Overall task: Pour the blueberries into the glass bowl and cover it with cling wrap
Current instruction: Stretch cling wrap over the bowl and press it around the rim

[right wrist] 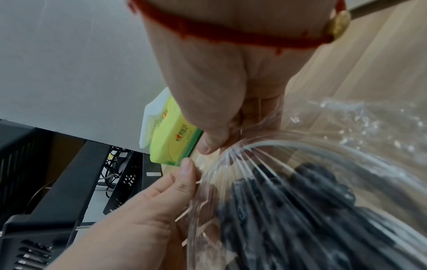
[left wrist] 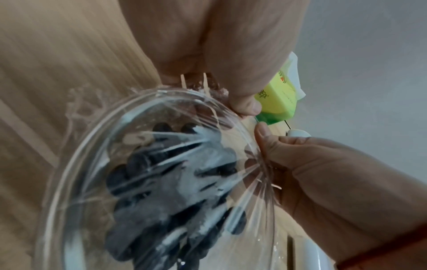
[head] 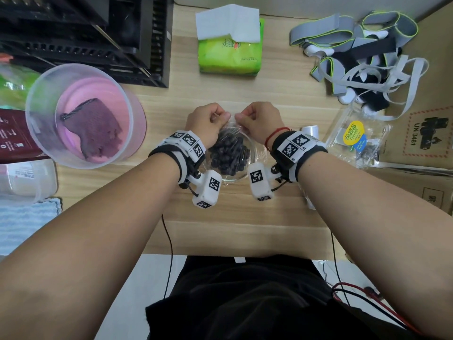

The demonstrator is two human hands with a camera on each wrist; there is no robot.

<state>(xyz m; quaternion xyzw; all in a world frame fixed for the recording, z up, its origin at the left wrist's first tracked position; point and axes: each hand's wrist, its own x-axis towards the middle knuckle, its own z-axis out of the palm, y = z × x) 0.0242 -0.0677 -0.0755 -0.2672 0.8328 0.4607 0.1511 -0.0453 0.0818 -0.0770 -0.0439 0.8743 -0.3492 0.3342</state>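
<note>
Pinching the cling wrap (head: 232,123) at the far rim of the glass bowl (head: 252,158), the left hand (head: 208,119) and right hand (head: 259,119) sit almost knuckle to knuckle, fingers curled. The bowl rests mid-desk (head: 245,222) holding the blueberries (head: 228,155). Wrist views show film stretched in taut streaks over the fruit, seemingly loose at one side.

left hand (head: 207,120): fingers curled, thumb and forefinger pinched.
right hand (head: 259,119): curled likewise, pinch just beside the left's.
forearms: converging forward.
</note>
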